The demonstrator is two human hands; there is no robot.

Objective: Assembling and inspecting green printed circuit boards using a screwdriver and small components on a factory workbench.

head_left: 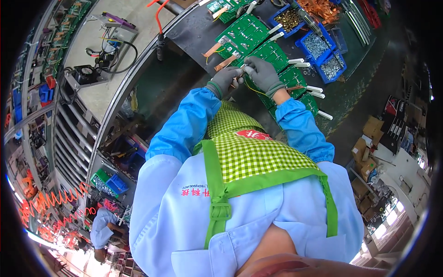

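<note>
Green circuit board [274,55] | just beyond right fingers [252,63] | near left fingers [235,73]

Bare strip of dark surface [187,32] L of green PCBs [244,34]: OK to pass, but copper strips [224,63] stick out near L grip [225,80]. R side tight: white bars [302,65] jut off PCBs, blue bins [336,76] just beyond, elec. screwdriver [311,24] over bins. Narrow gap only betw. bars & bins, w/ loose washers [310,70] in it.
</note>
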